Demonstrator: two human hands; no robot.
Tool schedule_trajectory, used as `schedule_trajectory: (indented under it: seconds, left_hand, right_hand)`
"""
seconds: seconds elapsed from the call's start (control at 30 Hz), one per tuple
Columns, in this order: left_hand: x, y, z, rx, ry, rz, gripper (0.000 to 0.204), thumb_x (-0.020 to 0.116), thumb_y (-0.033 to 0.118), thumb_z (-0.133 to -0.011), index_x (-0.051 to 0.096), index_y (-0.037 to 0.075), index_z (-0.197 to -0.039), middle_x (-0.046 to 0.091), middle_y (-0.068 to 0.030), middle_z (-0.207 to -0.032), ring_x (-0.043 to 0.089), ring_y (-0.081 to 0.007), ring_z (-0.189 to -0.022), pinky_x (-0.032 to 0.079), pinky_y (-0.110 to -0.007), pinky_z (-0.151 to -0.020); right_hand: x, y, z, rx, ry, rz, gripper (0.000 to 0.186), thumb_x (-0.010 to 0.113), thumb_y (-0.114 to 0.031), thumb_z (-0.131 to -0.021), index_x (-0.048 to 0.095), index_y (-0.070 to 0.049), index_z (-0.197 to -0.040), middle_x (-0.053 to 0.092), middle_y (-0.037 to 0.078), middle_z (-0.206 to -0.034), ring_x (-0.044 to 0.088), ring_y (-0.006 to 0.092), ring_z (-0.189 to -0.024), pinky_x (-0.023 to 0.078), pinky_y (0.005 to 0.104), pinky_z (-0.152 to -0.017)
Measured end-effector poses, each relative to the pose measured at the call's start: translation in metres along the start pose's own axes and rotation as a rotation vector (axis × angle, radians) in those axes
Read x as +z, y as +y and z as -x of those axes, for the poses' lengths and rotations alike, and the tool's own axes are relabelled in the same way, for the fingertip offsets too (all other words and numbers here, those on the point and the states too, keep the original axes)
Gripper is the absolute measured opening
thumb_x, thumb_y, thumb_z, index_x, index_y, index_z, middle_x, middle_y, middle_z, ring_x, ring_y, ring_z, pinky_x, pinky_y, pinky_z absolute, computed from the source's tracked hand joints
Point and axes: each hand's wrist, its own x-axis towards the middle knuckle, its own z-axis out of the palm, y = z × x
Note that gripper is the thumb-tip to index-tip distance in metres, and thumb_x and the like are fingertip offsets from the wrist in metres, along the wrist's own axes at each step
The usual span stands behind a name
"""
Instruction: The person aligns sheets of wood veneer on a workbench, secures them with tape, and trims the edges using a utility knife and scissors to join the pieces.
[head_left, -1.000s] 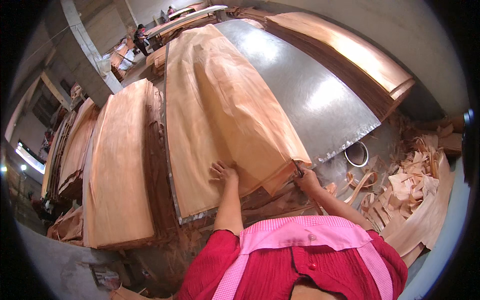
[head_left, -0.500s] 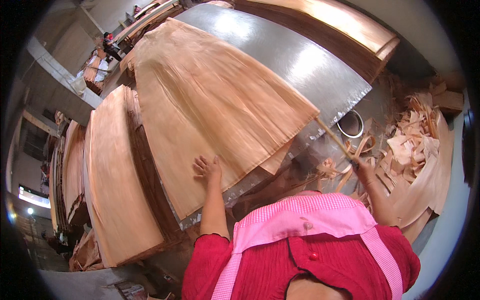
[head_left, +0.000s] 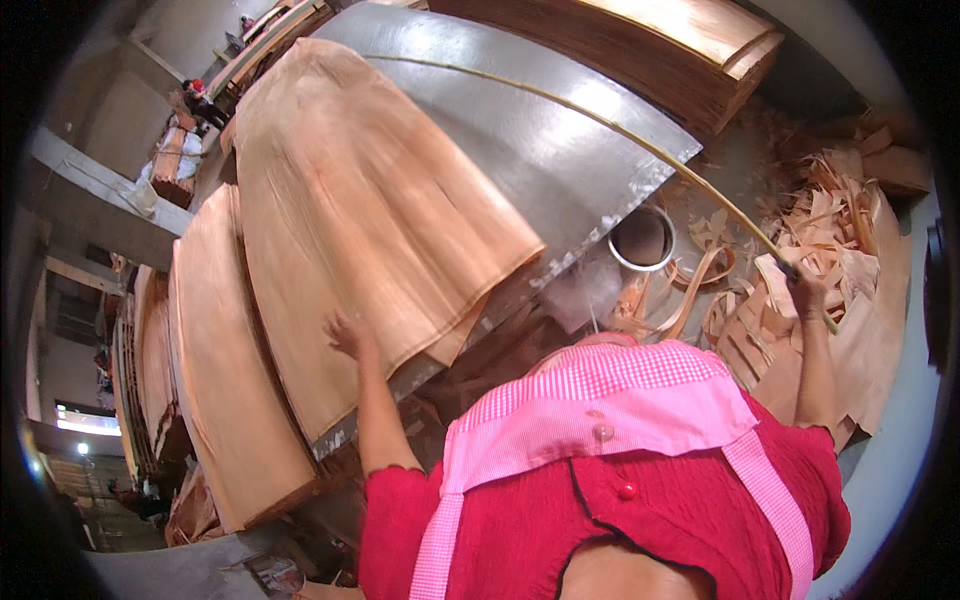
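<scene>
My left hand has its fingers spread on or just above a large, creased peach-tan veneer sheet, near its lower left part. The sheet lies over the left side of a shiny grey metal sheet. Out at the right, my right hand grips a long, thin yellowish stick, which runs diagonally over the metal to near the veneer's far end. Beside the metal's near edge is a round white-rimmed container.
Stacked veneer stands at my left, with another stack beyond the metal. A heap of veneer scraps lies at the right. In the distance at upper left a person stands by piled material; a pale beam runs below them.
My right hand has moved right and up with the stick, now exposed along most of its length across the metal. The veneer sheet's right edge has shifted left. The view has turned.
</scene>
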Motion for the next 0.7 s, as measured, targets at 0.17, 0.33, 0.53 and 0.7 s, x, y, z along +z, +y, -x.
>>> schedule_trajectory:
  seconds: [0.17,0.33,0.53,0.7]
  left_hand:
    - [0.025,0.227,0.110,0.694,0.340,0.488,0.054,0.065,0.028,-0.070,0.047,0.007,-0.116,0.038,-0.0176,-0.125,0.032,-0.0359,-0.117,0.026,-0.049,-0.095]
    - [0.054,0.335,0.176,0.323,-0.208,0.021,0.089,0.057,0.051,-0.070,0.013,0.010,-0.135,0.006,-0.0198,-0.140,0.004,-0.0442,-0.126,0.007,-0.060,-0.097]
    - [0.029,0.310,0.142,0.089,-0.616,0.194,0.054,0.040,0.018,-0.084,0.018,0.005,-0.133,0.048,-0.0216,-0.116,0.045,-0.0325,-0.107,0.035,-0.036,-0.091]
    - [-0.021,0.212,0.054,0.197,-0.149,1.286,0.038,0.043,0.008,-0.082,0.042,0.006,-0.120,0.053,-0.0137,-0.107,0.054,-0.0251,-0.094,0.044,-0.034,-0.081]
  right_hand:
    - [0.010,0.061,-0.018,-0.087,0.092,-0.029,0.008,0.059,-0.015,-0.071,0.056,-0.012,-0.078,0.056,0.011,-0.065,0.057,0.0279,-0.060,0.044,0.0367,-0.051]
    - [0.008,0.136,-0.004,-0.003,-0.090,0.160,0.010,0.057,-0.013,-0.074,0.058,-0.012,-0.084,0.056,0.013,-0.067,0.054,0.0319,-0.056,0.042,0.0398,-0.048]
    - [-0.084,0.226,0.055,0.160,-0.047,0.275,0.017,0.058,-0.013,-0.076,0.058,-0.008,-0.093,0.060,0.011,-0.081,0.059,0.0255,-0.070,0.045,0.0354,-0.057]
    - [-0.141,0.300,0.045,0.093,0.143,0.488,0.015,0.052,-0.015,-0.082,0.060,-0.009,-0.094,0.061,0.014,-0.087,0.059,0.0266,-0.078,0.046,0.0322,-0.063]
